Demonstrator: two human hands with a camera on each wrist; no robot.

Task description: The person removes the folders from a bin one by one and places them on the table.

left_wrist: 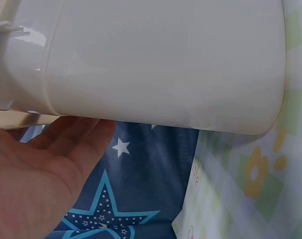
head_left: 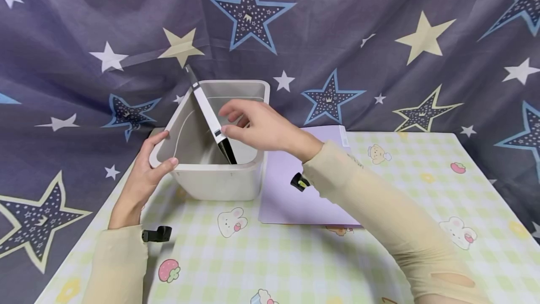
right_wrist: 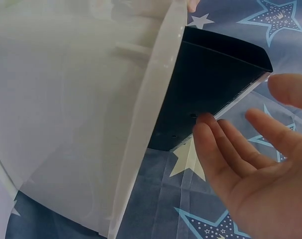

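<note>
A light grey plastic bin [head_left: 219, 184] stands upright on the table. My left hand [head_left: 145, 172] grips its near left corner, the thumb over the rim and the fingers along the outer left side. In the left wrist view, that hand [left_wrist: 51, 169] is partly hidden behind the bin's wall. A slim, stiff black item with a white edge [head_left: 206, 109] leans slantwise inside the bin, its far end above the rim. My right hand [head_left: 257, 123] hovers over the opening, its thumb right by the white edge. From the right wrist, its fingers [right_wrist: 218, 144] show spread beside the item's black face [right_wrist: 205, 74].
A flat purple folder [head_left: 291, 196] lies on the table just right of the bin. The checked tablecloth [head_left: 401, 257] carries printed cartoon figures. Behind the table hangs a dark curtain [head_left: 295, 27] with stars. A small black device sits at each wrist.
</note>
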